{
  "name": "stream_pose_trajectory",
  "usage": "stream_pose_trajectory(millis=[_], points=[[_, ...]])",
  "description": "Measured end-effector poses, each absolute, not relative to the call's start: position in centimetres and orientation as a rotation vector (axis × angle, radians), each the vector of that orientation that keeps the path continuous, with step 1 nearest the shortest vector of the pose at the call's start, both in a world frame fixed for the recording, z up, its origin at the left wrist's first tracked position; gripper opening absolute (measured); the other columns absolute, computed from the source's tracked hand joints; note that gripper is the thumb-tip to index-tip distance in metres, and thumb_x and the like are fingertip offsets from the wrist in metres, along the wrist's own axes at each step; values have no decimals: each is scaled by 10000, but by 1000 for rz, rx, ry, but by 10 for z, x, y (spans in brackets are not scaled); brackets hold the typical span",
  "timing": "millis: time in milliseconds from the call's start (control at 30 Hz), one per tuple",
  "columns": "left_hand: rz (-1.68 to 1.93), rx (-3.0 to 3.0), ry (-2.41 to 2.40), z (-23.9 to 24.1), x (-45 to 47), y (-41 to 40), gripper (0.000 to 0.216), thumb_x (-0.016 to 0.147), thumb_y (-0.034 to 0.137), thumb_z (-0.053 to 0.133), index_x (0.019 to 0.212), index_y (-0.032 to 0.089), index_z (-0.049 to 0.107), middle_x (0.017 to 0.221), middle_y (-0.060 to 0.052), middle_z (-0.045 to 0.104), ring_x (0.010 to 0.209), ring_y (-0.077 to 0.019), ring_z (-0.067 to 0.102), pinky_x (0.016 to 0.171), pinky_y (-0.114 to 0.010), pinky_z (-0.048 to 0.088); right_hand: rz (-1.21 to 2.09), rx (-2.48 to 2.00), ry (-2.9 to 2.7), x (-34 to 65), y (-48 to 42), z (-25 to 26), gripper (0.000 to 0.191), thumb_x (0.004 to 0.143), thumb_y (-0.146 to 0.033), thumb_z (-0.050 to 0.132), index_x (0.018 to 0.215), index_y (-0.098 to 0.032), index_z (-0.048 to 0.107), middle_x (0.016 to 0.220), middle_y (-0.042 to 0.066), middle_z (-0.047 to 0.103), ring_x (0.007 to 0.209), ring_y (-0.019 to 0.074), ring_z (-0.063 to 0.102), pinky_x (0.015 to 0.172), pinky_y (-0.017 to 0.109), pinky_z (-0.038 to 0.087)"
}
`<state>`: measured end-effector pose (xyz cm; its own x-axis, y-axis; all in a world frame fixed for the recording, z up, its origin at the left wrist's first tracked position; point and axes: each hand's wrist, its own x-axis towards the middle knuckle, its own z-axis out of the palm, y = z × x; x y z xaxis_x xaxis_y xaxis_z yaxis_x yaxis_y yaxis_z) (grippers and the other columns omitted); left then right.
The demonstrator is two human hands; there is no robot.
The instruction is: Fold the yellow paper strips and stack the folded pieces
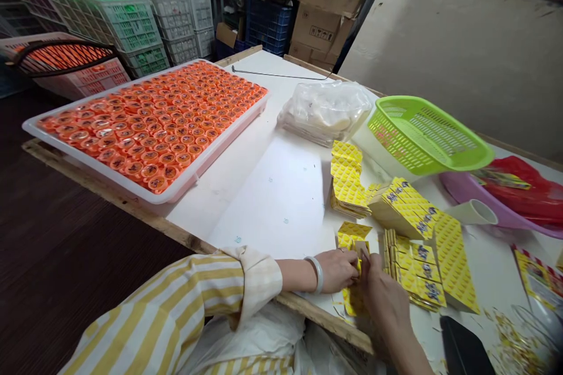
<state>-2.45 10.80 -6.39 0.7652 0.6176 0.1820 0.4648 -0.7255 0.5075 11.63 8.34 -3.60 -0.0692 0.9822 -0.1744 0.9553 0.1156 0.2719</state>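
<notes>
The left hand (336, 269), with a pale bangle on its wrist and a yellow-and-white striped sleeve behind it, meets the right hand (382, 299) at the near edge of a white table (272, 187). Both hands have their fingers drawn together, pinching a small flat yellow printed cardboard carton (352, 237) between them. Its top flap shows above the knuckles at twelve o'clock, and its lower end shows below them.

At three o'clock, just beside the right hand, a packed row of folded yellow cartons with blue labels (416, 275) lies on the table, crowding that side. At one o'clock, a tilted bundle of similar yellow cartons (404, 205) rests near it. At twelve o'clock, near the hands, sits a stack of flat yellow carton blanks (347, 181).

Farther off at twelve o'clock lies a clear plastic bag with pale contents (328, 108). At one o'clock, a lime-green slotted plastic basket (426, 135) sits tilted. At two o'clock, a purple plastic dish (457, 190) holds a red plastic bag (528, 187).

At ten o'clock, well apart from the hands, a long white plastic tray (185, 184) is filled with round orange caps (153, 123). At four o'clock, a flat black object (461, 351) lies at the table's near edge.
</notes>
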Motion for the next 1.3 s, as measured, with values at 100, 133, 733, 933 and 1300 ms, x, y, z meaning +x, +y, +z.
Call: stream_pose_trajectory(millis=[100,133,733,933,1300], points=[[485,2505,790,-64,-26,106,166,835,193,550,834,121,699,976,-96,614,925,-207,565,841,-302,448,115,1850,2139,117,79,-39,206,957,-258,269,1004,-151,438,555,36,616,515,218,632,430,257,206],[489,2497,792,-64,-26,105,167,835,179,542,828,119,698,975,-100,616,927,-211,566,837,-309,453,129,1842,2145,116,78,-40,188,951,-249,290,1016,-149,435,553,30,613,509,218,631,425,258,204],[532,2620,1116,-69,-23,146,289,811,424,606,875,155,690,1012,-105,592,1017,-279,488,764,-378,387,625,2096,2077,116,68,-53,372,952,-363,263,856,-152,554,433,18,527,357,159,502,389,230,173],[534,2643,906,-73,-22,139,202,872,314,538,811,217,704,931,-27,642,881,-204,531,643,-304,378,579,2163,2020,115,61,-49,405,954,-361,213,867,-142,543,466,60,560,378,184,524,393,244,204],[528,2697,779,-64,-27,138,190,867,181,526,774,199,690,953,-46,648,864,-201,532,654,-311,385,487,2228,1959,105,60,-38,432,957,-378,183,940,-130,536,486,82,591,394,198,537,393,239,218]])
